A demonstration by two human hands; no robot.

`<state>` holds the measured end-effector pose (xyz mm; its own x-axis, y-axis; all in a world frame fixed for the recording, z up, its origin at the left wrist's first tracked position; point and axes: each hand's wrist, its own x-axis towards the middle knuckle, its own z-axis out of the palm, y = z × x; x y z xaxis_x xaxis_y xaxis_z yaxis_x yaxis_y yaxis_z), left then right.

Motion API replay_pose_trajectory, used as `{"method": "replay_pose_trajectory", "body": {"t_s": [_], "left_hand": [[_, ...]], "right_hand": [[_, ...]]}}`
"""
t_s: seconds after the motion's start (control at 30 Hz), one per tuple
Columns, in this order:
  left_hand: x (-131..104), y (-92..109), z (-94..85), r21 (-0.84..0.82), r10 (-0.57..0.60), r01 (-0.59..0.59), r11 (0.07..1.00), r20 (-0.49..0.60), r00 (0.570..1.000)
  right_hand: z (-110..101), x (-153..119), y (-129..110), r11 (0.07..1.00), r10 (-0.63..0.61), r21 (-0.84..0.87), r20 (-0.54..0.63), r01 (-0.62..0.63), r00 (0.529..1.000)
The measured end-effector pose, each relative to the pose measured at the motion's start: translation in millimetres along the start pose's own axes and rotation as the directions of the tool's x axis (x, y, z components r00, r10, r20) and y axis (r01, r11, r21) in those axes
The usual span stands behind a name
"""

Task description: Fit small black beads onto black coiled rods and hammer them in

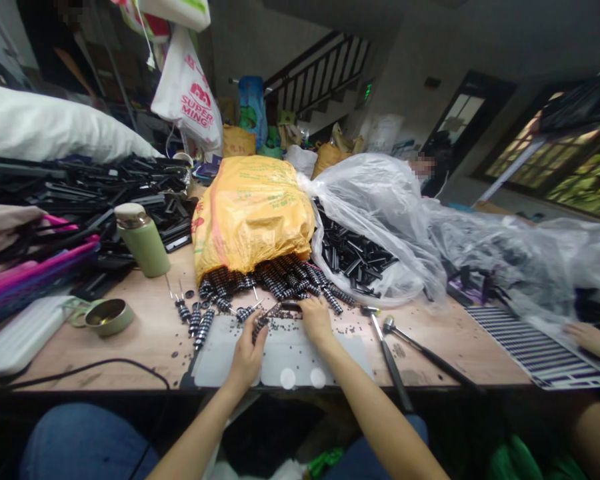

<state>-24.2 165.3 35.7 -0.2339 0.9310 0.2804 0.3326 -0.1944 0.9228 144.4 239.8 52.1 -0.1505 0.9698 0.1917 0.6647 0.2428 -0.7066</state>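
My left hand [249, 347] is closed around a thin metal rod that carries small dark pieces [261, 323]. The rod points up and to the right. Just beside it, my right hand [317, 321] reaches to a dark elongated piece [291, 306], its fingertips curled and partly hidden. Beneath both hands lies a whitish translucent mat [285, 353] scattered with tiny black pieces. Behind them, several striped black-and-silver stacks [290, 277] spill from under a yellow sack [255, 213]. More striped stacks on rods [203, 330] rest left of the mat.
Two hammers [393, 363] [430, 357] lie to the right. A clear plastic bag [380, 193] holds black parts. On the left are a green flask [145, 243], a cup [107, 317] and a white case [25, 333]. Another person's hand [593, 339] is at the far right, by a striped sheet [530, 343].
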Motion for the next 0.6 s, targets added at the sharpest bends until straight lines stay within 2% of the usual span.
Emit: {"method": "replay_pose_trajectory", "body": {"t_s": [0.1,0.2,0.27,0.3,0.37,0.43,0.5,0.6], "left_hand": [[9,11,0.0,-0.128,-0.157,0.160,0.979,0.031,0.987],[15,23,5.2,-0.234,-0.339,0.360,0.903,0.126,0.932],[16,30,9.5,-0.286,-0.423,0.461,0.840,0.186,0.887],[15,32,11.3,-0.301,-0.444,0.492,0.817,0.216,0.869],[11,36,13.5,-0.310,-0.449,0.515,0.799,0.263,0.854],[7,40,13.7,-0.339,-0.425,0.510,0.791,0.297,0.855],[5,44,12.6,-0.429,-0.388,0.503,0.750,0.331,0.860],[2,51,12.0,-0.561,-0.354,0.494,0.664,0.346,0.869]], "right_hand": [[7,-7,-3,0.997,-0.001,0.082,0.060,-0.004,0.998],[10,-30,-17,0.964,-0.039,0.264,0.206,-0.018,0.978],[4,-44,-28,0.945,-0.121,0.321,0.189,0.055,0.974],[-1,-48,-32,0.948,-0.185,0.287,0.154,0.135,0.971],[-13,-53,-39,0.938,-0.340,0.119,0.124,0.326,0.932],[-23,-53,-42,0.896,-0.438,0.005,0.167,0.444,0.883],[-29,-55,-43,0.886,-0.459,0.015,0.161,0.463,0.874],[-32,-62,-46,0.890,-0.447,0.148,0.103,0.431,0.888]]}}
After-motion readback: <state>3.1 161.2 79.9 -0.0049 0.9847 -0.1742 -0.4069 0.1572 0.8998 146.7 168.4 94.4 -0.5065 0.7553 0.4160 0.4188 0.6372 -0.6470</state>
